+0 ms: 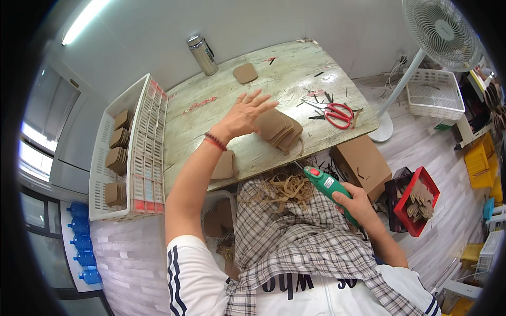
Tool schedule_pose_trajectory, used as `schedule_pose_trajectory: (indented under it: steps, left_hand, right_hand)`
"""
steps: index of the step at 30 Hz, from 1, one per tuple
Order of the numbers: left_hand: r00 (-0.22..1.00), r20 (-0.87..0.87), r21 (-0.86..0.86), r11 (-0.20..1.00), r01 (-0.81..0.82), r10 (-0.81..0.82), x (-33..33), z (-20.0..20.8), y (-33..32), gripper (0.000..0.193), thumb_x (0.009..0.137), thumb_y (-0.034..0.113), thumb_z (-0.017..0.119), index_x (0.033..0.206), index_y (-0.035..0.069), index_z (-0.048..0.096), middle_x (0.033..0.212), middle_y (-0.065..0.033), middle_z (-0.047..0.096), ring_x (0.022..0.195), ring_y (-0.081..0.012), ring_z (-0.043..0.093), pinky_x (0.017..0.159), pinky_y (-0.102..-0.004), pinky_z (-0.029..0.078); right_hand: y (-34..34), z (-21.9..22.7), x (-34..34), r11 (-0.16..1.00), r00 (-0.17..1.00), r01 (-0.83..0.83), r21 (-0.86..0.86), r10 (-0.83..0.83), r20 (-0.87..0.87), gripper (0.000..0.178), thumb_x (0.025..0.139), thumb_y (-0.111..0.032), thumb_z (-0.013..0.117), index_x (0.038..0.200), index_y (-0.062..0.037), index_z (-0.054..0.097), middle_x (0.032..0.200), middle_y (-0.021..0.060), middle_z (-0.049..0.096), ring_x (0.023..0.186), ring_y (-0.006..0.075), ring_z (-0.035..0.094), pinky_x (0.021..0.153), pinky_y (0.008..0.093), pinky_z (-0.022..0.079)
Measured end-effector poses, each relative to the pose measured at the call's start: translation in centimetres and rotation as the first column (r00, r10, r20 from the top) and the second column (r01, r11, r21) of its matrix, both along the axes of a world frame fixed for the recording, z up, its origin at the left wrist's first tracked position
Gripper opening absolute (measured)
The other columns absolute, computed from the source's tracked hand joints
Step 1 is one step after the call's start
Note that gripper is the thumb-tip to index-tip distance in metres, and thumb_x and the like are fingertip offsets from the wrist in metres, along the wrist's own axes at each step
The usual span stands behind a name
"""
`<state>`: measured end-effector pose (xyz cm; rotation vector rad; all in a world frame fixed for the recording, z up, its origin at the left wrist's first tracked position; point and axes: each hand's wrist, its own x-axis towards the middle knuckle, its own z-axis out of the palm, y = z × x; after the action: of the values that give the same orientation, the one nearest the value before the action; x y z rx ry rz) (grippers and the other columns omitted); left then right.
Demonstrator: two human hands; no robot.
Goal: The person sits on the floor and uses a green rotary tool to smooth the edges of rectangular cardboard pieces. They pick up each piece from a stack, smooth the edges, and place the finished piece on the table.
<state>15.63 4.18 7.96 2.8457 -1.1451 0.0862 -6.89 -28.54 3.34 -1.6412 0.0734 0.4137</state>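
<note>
My left hand (245,115) is over the table with its fingers stretched out, at the left side of a fanned stack of brown rounded pieces (282,132). Whether the fingertips touch the stack I cannot tell. My right hand (357,203) is wrapped round a green handheld power tool (322,183) with a red button, its thin tip pointing at the table's front edge. Another brown piece (225,164) lies by my left forearm, and a single brown square with rounded corners (245,73) lies farther back. Tan curled strips (287,190) rest on my checked apron (279,237).
Red-handled scissors (340,116) lie among dark scraps on the table's right. A steel flask (202,55) stands at the back. A white crate (147,142) of brown stacks flanks the left side. A cardboard box (363,164), a red box (421,205) and a fan (443,31) are at right.
</note>
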Motion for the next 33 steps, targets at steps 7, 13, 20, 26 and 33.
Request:
schedule_pose_trajectory:
  steps: [7,13,20,26,33]
  left_hand:
    - [0.957,-0.244,-0.244,0.945,-0.216,0.155,2.9,-4.1,-0.9,0.084,0.068,0.032,0.080,0.141,0.016,0.042,0.147,-0.0234,0.034,0.140,-0.0385,0.023,0.112,-0.0503,0.026]
    - [0.469,-0.468,-0.541,0.176,-0.822,0.749,-2.3,-10.0,-0.7,0.084,0.075,0.051,0.073,0.123,-0.013,0.047,0.129,-0.0302,0.049,0.117,-0.0436,0.049,0.100,-0.0483,0.038]
    - [0.462,-0.504,-0.574,0.117,-0.811,0.729,-3.5,-11.2,-6.7,0.069,0.083,0.038,0.067,0.132,-0.004,0.044,0.142,-0.0278,0.034,0.133,-0.0419,0.030,0.109,-0.0519,0.025]
    - [0.576,-0.247,-0.737,0.235,-0.633,0.779,-3.7,-11.6,-7.7,0.068,0.083,0.023,0.068,0.139,0.002,0.037,0.152,-0.0233,0.017,0.142,-0.0398,0.012,0.114,-0.0500,0.013]
    - [0.517,-0.334,-0.720,0.140,-0.680,0.788,-3.8,-11.2,-8.5,0.070,0.076,0.032,0.077,0.130,0.000,0.047,0.150,-0.0209,0.023,0.142,-0.0372,0.013,0.115,-0.0505,0.012]
  right_hand:
    - [-0.2,0.3,-0.7,0.998,0.998,0.058,-0.001,-0.058,0.005,0.034,0.090,-0.024,0.065,0.108,0.0044,0.060,0.073,0.0031,0.057,0.061,0.0083,0.054,0.055,0.0240,0.045]
    - [-0.4,-0.2,-0.3,1.000,0.999,0.025,0.018,-0.024,-0.027,0.035,0.089,-0.023,0.068,0.111,0.0029,0.062,0.079,0.0025,0.060,0.064,0.0074,0.055,0.056,0.0235,0.047]
    - [-0.2,-0.4,-0.6,0.999,1.000,-0.001,0.048,0.002,-0.024,0.037,0.088,-0.025,0.069,0.112,0.0024,0.062,0.078,0.0025,0.060,0.064,0.0071,0.055,0.056,0.0235,0.047]
    - [-0.5,0.2,-1.1,0.998,0.999,0.037,0.052,-0.038,0.016,0.037,0.089,-0.025,0.067,0.113,0.0031,0.061,0.078,0.0032,0.060,0.063,0.0074,0.055,0.056,0.0237,0.047]
    - [-0.7,0.4,-0.9,0.999,0.999,0.029,0.041,-0.031,0.033,0.037,0.089,-0.026,0.067,0.111,0.0034,0.062,0.076,0.0032,0.060,0.061,0.0070,0.055,0.055,0.0235,0.046]
